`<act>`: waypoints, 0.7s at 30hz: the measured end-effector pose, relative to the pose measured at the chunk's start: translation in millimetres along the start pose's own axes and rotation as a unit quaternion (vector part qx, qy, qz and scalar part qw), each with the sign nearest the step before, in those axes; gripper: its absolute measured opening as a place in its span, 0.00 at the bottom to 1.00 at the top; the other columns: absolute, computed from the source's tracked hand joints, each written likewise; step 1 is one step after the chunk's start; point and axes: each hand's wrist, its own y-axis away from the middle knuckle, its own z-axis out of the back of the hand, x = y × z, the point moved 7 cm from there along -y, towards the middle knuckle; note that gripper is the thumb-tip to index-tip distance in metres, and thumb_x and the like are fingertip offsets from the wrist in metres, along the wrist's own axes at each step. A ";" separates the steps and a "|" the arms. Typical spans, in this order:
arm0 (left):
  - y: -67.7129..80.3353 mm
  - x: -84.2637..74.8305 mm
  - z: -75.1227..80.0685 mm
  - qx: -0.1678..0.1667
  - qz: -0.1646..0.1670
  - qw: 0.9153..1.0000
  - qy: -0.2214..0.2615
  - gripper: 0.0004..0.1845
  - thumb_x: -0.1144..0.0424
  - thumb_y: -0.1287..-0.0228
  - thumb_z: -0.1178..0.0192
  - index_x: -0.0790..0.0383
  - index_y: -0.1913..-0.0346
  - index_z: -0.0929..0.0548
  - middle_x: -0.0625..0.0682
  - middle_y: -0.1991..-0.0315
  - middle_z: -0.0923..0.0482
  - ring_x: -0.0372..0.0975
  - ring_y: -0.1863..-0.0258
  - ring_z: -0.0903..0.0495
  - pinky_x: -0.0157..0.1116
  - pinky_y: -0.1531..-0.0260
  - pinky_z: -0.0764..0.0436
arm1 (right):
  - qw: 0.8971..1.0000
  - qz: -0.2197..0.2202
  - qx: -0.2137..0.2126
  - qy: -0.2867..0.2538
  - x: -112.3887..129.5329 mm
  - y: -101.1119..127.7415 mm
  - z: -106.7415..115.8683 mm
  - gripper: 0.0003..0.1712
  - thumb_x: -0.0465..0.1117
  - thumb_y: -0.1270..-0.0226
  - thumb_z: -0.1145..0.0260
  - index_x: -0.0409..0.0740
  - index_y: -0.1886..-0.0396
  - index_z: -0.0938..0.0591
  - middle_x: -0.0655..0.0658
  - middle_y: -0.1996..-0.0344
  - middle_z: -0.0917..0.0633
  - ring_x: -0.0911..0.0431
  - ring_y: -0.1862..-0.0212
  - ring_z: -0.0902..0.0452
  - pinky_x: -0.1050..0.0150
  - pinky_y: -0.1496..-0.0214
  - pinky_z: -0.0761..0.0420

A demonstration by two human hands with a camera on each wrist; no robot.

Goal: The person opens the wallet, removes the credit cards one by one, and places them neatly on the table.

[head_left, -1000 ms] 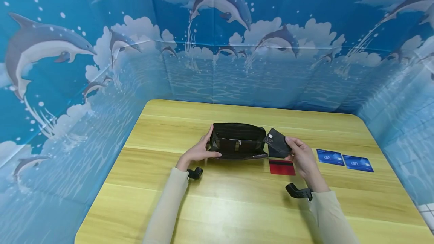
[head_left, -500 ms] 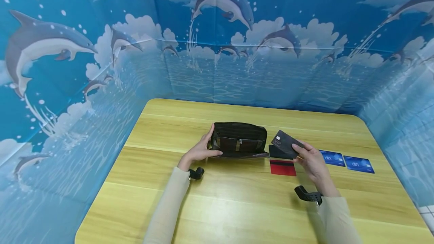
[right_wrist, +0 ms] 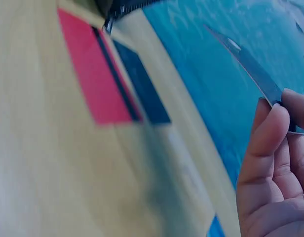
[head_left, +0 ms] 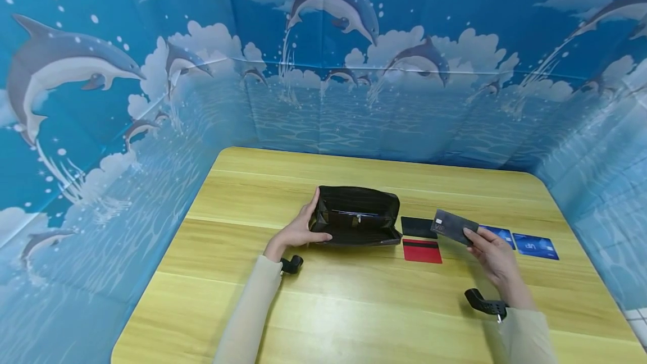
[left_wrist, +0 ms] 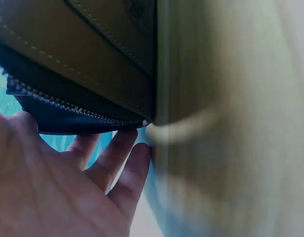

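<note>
A long black zip wallet (head_left: pixel 356 217) lies open on the wooden table (head_left: pixel 354 308), its dark leather edge and zipper (left_wrist: pixel 78 64) filling the left wrist view. My left hand (head_left: pixel 299 228) grips the wallet's left end, thumb in front and fingers behind. My right hand (head_left: pixel 489 251) pinches a dark grey VIP card (head_left: pixel 453 226) and holds it in the air to the right of the wallet; the same card (right_wrist: pixel 250 69) appears edge-on in the right wrist view. A black card (head_left: pixel 418 227) and a red card (head_left: pixel 422 251) lie flat just right of the wallet.
Two blue cards (head_left: pixel 534 246) lie side by side on the table at the right, one partly behind my right hand. A dolphin-print blue backdrop (head_left: pixel 323 60) walls the table on three sides. The red card (right_wrist: pixel 93 79) and black card (right_wrist: pixel 142 89) also lie below the right wrist.
My right hand has carried the grey VIP card rightward and away from the wallet. The black card beneath is now uncovered. The left hand has stayed on the wallet's end.
</note>
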 end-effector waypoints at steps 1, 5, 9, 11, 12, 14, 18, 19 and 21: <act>1.0 -0.3 -1.0 0.001 -0.005 1.000 -0.003 0.61 0.58 0.41 0.33 0.41 0.27 0.76 0.56 0.26 0.74 0.53 0.29 0.69 0.61 0.38 0.52 | 1.000 -0.003 -0.010 0.008 -0.5 1.0 5.4 0.09 0.32 0.35 0.36 0.46 0.73 0.16 0.53 0.72 0.20 0.61 0.76 0.21 0.69 0.70 0.20; 5.9 0.4 -3.7 -0.008 -0.010 1.000 -0.012 0.62 0.54 0.43 0.32 0.32 0.29 0.76 0.54 0.25 0.70 0.50 0.28 0.64 0.57 0.37 0.48 | 0.997 -0.022 -0.047 0.064 -4.1 3.0 24.9 0.06 0.35 0.37 0.33 0.51 0.72 0.17 0.56 0.73 0.20 0.62 0.76 0.22 0.69 0.71 0.20; 10.3 3.5 -5.8 -0.024 -0.014 1.000 -0.013 0.63 0.54 0.45 0.30 0.27 0.30 0.76 0.53 0.26 0.65 0.48 0.28 0.60 0.55 0.37 0.46 | 0.988 -0.056 -0.070 0.128 -10.7 2.3 41.5 0.05 0.41 0.41 0.28 0.56 0.70 0.17 0.59 0.70 0.20 0.63 0.74 0.23 0.69 0.69 0.20; 14.1 -0.1 -6.8 -0.030 -0.020 0.999 -0.012 0.63 0.56 0.45 0.30 0.30 0.29 0.75 0.55 0.26 0.64 0.49 0.28 0.59 0.56 0.37 0.46 | 0.982 -0.072 -0.073 0.156 -14.3 2.1 48.3 0.04 0.43 0.42 0.28 0.57 0.70 0.16 0.59 0.70 0.20 0.63 0.73 0.23 0.69 0.68 0.21; 16.8 -4.5 -7.3 -0.030 -0.025 0.999 -0.010 0.62 0.57 0.44 0.30 0.33 0.28 0.75 0.56 0.26 0.64 0.50 0.29 0.59 0.56 0.38 0.46 | 0.980 -0.081 -0.072 0.169 -16.1 2.2 51.6 0.04 0.45 0.43 0.27 0.59 0.70 0.16 0.59 0.70 0.20 0.63 0.73 0.23 0.69 0.68 0.21; 18.6 -5.4 -9.3 -0.031 -0.032 0.999 -0.010 0.62 0.59 0.43 0.31 0.36 0.27 0.74 0.58 0.27 0.64 0.52 0.29 0.59 0.58 0.38 0.46 | 0.976 -0.096 -0.070 0.184 -18.9 3.5 56.4 0.03 0.46 0.42 0.28 0.60 0.71 0.16 0.59 0.71 0.20 0.63 0.73 0.23 0.69 0.68 0.21; 18.1 1.0 -12.2 -0.038 -0.036 0.999 -0.014 0.62 0.59 0.44 0.30 0.34 0.28 0.74 0.57 0.27 0.63 0.51 0.29 0.58 0.57 0.38 0.44 | 0.970 -0.111 -0.074 0.205 -22.3 5.6 63.5 0.05 0.47 0.42 0.28 0.62 0.74 0.16 0.60 0.73 0.20 0.63 0.73 0.23 0.69 0.68 0.21; 16.4 6.4 -12.8 -0.043 -0.035 0.998 -0.018 0.63 0.57 0.44 0.30 0.31 0.28 0.74 0.55 0.27 0.62 0.50 0.29 0.58 0.56 0.38 0.44 | 0.968 -0.110 -0.076 0.210 -22.2 5.7 64.3 0.05 0.47 0.42 0.28 0.62 0.75 0.16 0.60 0.73 0.20 0.63 0.73 0.23 0.69 0.68 0.21; 16.5 8.8 -13.0 -0.048 -0.038 0.998 -0.021 0.63 0.55 0.45 0.29 0.29 0.29 0.74 0.53 0.26 0.62 0.48 0.29 0.57 0.55 0.38 0.43 | 0.965 -0.107 -0.083 0.226 -22.1 4.8 66.8 0.06 0.47 0.43 0.27 0.62 0.75 0.17 0.61 0.73 0.20 0.62 0.73 0.23 0.68 0.69 0.21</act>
